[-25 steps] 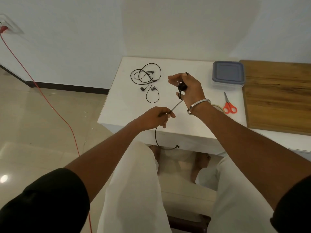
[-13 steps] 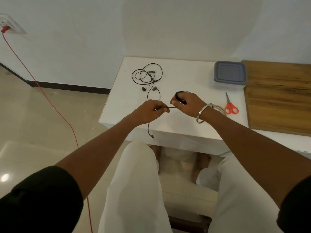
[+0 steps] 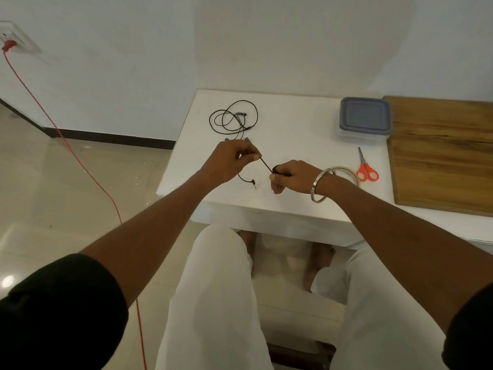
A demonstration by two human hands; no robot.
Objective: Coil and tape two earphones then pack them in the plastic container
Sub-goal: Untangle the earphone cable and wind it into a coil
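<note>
Nearest the camera are the person's white-trousered knees, with both forearms reaching forward over the front edge of the white bench [image 3: 293,209]. The right hand [image 3: 289,177] is curled around a small black bundle of coiled earphone cable [image 3: 276,170], and a metal bangle [image 3: 320,185] sits on that wrist. The left hand [image 3: 234,158] pinches the same cable between thumb and fingertips, so a short stretch runs taut between the two hands. Below the left hand the loose end curls down to the bench top and ends in the plug [image 3: 253,182]. Just behind the right wrist lies a roll of tape [image 3: 346,170], with orange-handled scissors [image 3: 366,168] beside it. Farther back, the second earphone [image 3: 234,118] lies in loose loops on the bench. At the far right stands the plastic container [image 3: 364,120], lid on, touching a wooden board [image 3: 440,156].
</note>
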